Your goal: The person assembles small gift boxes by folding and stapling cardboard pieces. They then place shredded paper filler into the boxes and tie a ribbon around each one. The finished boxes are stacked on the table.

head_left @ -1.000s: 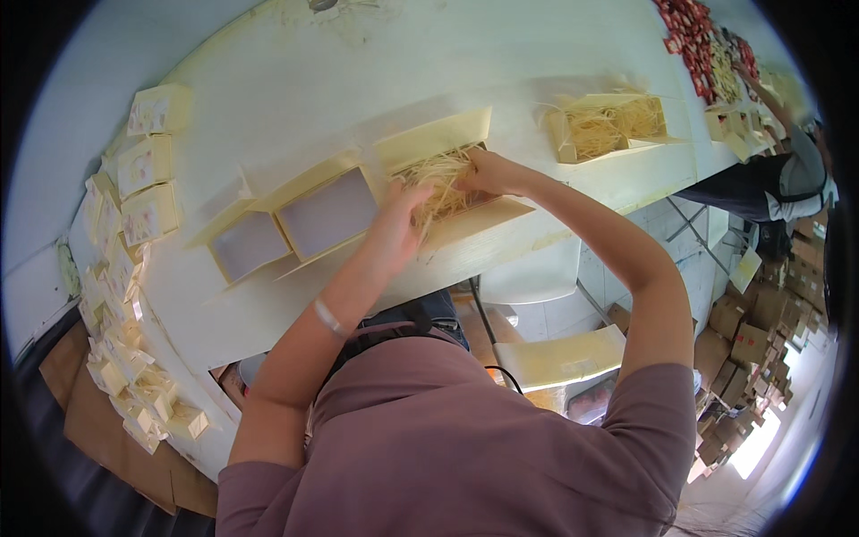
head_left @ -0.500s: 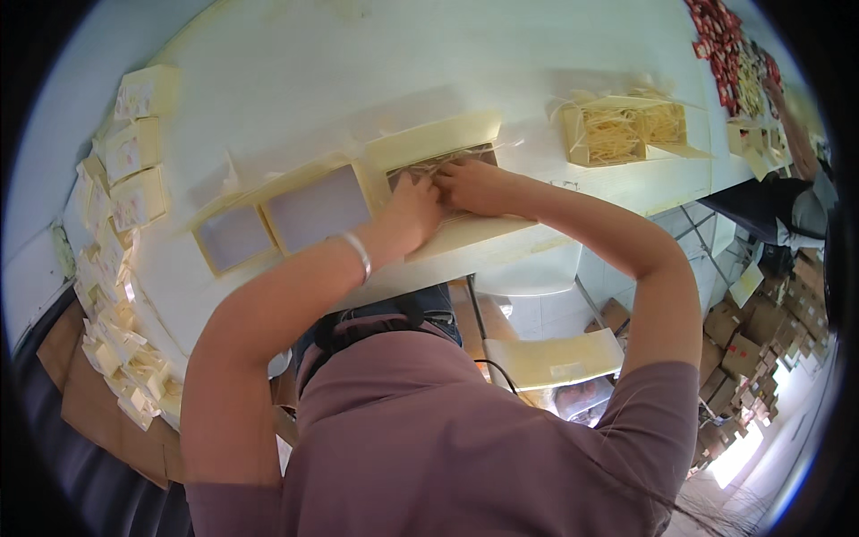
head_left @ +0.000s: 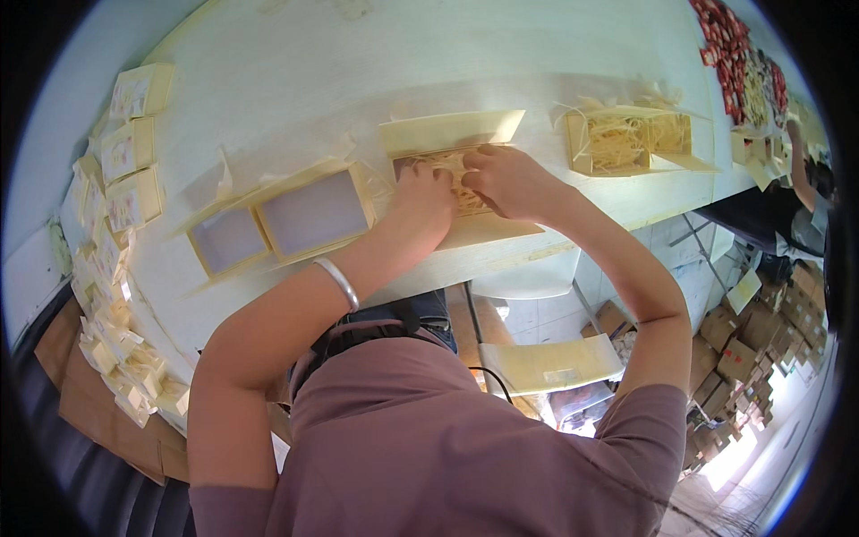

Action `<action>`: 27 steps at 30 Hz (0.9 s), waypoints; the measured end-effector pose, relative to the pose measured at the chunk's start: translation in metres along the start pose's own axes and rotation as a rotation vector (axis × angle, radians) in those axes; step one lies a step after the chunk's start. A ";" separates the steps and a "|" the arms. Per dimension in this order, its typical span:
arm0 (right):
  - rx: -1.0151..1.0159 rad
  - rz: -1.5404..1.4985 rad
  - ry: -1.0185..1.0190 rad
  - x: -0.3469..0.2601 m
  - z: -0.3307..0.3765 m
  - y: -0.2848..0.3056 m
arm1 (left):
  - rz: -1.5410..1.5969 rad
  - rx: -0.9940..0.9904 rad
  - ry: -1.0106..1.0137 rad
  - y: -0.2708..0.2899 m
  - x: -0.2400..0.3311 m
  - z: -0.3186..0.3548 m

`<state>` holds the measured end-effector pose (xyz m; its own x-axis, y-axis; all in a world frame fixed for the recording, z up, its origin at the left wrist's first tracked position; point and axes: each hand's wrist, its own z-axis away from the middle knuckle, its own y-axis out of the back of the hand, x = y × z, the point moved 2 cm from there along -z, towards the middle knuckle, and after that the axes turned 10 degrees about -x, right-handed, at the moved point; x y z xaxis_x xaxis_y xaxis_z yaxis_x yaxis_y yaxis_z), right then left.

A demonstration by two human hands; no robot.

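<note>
An open pale yellow box lies on the white table in front of me, filled with straw-coloured paper shreds. My left hand and my right hand both press down into the shreds, fingers bent, side by side. A silver bracelet sits on my left wrist. The box lid stands folded back behind the hands.
Two open boxes with grey inserts lie to the left. Another shred-filled box stands to the right. Several small cream packets line the left edge. Red packets lie far right, near another person. Cardboard cartons sit on the floor.
The view has shifted, so the boxes appear further right. Both hands stay in the shred-filled box, now pressed closer together over the shreds.
</note>
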<state>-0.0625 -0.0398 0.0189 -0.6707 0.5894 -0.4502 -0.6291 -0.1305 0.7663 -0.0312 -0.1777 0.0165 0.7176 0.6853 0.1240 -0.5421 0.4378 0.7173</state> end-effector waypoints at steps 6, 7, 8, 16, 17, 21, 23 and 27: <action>-0.190 0.136 -0.083 0.020 -0.020 -0.044 | -0.141 -0.143 -0.035 -0.010 0.006 -0.041; -0.169 0.117 -0.096 0.024 -0.017 -0.042 | -0.163 -0.153 0.002 -0.008 0.007 -0.044; -0.134 -0.074 -0.109 0.021 -0.011 -0.035 | 0.026 -0.118 -0.041 -0.004 0.006 -0.039; 0.129 -0.776 -0.180 0.004 0.046 0.032 | 0.551 -0.100 0.050 0.051 -0.051 0.035; 0.234 -0.810 -0.231 0.007 0.046 0.030 | 0.501 -0.129 0.084 0.051 -0.053 0.038; 0.478 -0.722 -0.339 0.020 0.042 0.004 | 0.295 -0.311 0.044 0.010 -0.046 0.013; 0.523 -0.628 -0.312 0.017 0.042 -0.001 | 0.273 -0.354 0.083 -0.004 -0.039 0.001; 0.392 -0.037 -0.211 0.022 0.029 -0.026 | 0.294 -0.382 0.004 -0.004 -0.031 -0.014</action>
<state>-0.0492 -0.0004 0.0022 -0.5304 0.7429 -0.4083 -0.4275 0.1815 0.8856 -0.0570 -0.1924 0.0006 0.5088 0.8139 0.2805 -0.8439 0.4072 0.3493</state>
